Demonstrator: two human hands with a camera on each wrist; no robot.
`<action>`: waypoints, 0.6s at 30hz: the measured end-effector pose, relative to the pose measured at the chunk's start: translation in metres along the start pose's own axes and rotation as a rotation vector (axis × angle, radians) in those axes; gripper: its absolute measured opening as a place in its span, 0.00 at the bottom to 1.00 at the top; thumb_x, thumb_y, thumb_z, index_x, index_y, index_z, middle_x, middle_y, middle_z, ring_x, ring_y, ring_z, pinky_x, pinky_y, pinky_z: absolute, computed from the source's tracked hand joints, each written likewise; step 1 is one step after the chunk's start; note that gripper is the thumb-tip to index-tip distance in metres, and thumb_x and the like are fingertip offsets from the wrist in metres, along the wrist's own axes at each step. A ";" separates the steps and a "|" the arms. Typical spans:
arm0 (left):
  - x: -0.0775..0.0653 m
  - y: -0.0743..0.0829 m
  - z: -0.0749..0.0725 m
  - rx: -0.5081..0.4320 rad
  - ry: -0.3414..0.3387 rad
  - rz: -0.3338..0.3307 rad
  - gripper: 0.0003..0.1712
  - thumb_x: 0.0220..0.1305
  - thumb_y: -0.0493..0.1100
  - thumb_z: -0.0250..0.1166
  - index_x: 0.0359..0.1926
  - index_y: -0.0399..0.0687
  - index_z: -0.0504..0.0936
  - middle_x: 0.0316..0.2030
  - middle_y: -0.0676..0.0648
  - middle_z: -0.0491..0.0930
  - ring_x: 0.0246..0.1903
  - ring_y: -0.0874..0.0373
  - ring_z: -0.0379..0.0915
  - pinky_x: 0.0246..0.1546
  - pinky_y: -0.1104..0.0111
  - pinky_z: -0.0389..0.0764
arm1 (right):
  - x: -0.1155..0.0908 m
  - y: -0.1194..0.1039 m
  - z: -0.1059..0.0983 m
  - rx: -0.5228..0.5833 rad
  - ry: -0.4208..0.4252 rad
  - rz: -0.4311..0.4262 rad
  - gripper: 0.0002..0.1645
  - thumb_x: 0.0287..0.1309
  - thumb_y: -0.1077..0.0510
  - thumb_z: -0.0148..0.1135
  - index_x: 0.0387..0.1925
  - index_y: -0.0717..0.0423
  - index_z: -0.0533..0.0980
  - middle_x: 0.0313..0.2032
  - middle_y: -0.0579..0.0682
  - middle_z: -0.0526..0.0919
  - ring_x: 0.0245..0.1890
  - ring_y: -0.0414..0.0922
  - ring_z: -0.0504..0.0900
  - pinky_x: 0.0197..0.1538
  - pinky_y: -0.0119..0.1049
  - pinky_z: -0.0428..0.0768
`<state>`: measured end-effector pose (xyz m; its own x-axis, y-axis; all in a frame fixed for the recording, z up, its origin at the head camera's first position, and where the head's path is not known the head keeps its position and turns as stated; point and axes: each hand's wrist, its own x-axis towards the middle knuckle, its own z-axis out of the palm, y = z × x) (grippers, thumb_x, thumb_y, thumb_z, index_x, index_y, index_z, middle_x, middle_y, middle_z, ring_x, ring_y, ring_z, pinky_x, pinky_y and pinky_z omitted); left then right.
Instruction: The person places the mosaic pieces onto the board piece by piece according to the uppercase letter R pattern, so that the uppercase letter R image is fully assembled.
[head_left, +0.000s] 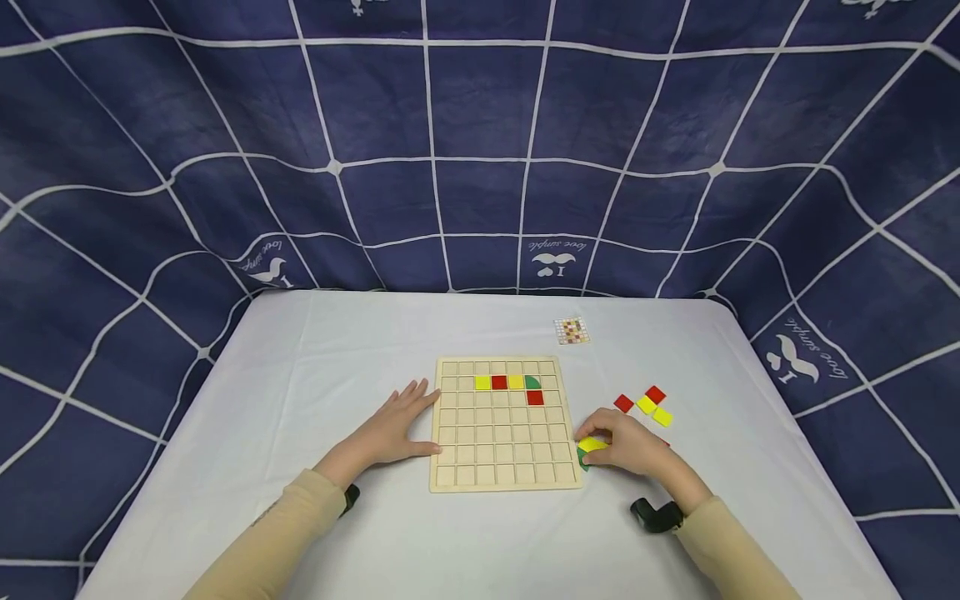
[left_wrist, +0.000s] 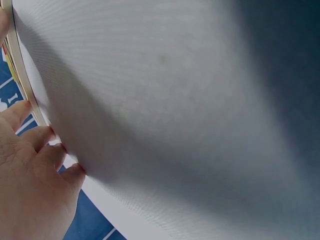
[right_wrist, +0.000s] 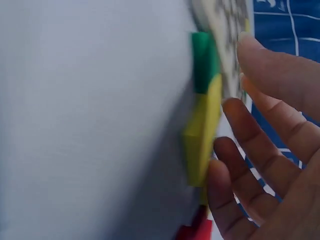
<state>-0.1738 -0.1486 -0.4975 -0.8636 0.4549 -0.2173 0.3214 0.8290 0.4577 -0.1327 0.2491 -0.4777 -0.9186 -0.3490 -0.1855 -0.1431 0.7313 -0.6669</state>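
Note:
A wooden grid board [head_left: 487, 454] lies flat on the table, with a yellow, red, yellow and green rounded tile in one row and a red tile [head_left: 535, 398] beneath the green one. My left hand [head_left: 397, 425] rests spread at the board's left edge, thumb and fingers touching it; the left wrist view shows the fingertips along that edge. Beside the board's right edge, my right hand [head_left: 626, 442] reaches over a yellow piece [head_left: 591, 444] and a green piece [head_left: 582, 457]. In the right wrist view, its fingers [right_wrist: 250, 130] stand apart over the yellow piece [right_wrist: 200, 135].
Loose red tiles [head_left: 623, 403] and yellow tiles [head_left: 662, 416] lie to the right, beyond my right hand. A small pattern card [head_left: 572, 331] sits behind the board. A dark blue curtain [head_left: 480, 200] with white lines surrounds the white-covered table [head_left: 360, 333].

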 end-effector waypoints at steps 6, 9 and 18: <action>-0.001 0.001 0.000 -0.003 -0.005 -0.007 0.57 0.52 0.68 0.70 0.76 0.51 0.57 0.78 0.41 0.45 0.78 0.45 0.36 0.78 0.49 0.43 | -0.004 0.002 0.008 -0.082 0.021 -0.060 0.18 0.42 0.57 0.80 0.35 0.41 0.80 0.43 0.38 0.78 0.47 0.42 0.71 0.49 0.34 0.77; -0.001 0.001 0.000 -0.006 -0.003 -0.012 0.57 0.52 0.68 0.70 0.76 0.51 0.57 0.78 0.41 0.46 0.78 0.45 0.36 0.78 0.49 0.43 | -0.004 0.001 0.008 -0.118 0.031 -0.056 0.17 0.43 0.58 0.80 0.34 0.42 0.80 0.42 0.38 0.78 0.46 0.42 0.70 0.48 0.35 0.77; 0.000 0.001 -0.001 -0.007 -0.002 -0.001 0.57 0.52 0.68 0.70 0.76 0.50 0.57 0.78 0.41 0.46 0.78 0.44 0.37 0.78 0.48 0.43 | -0.001 -0.002 0.007 -0.164 0.107 0.026 0.12 0.47 0.62 0.75 0.35 0.47 0.83 0.38 0.41 0.79 0.42 0.42 0.71 0.45 0.38 0.76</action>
<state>-0.1736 -0.1486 -0.4966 -0.8631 0.4549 -0.2193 0.3182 0.8271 0.4634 -0.1291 0.2433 -0.4812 -0.9555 -0.2704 -0.1175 -0.1685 0.8279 -0.5350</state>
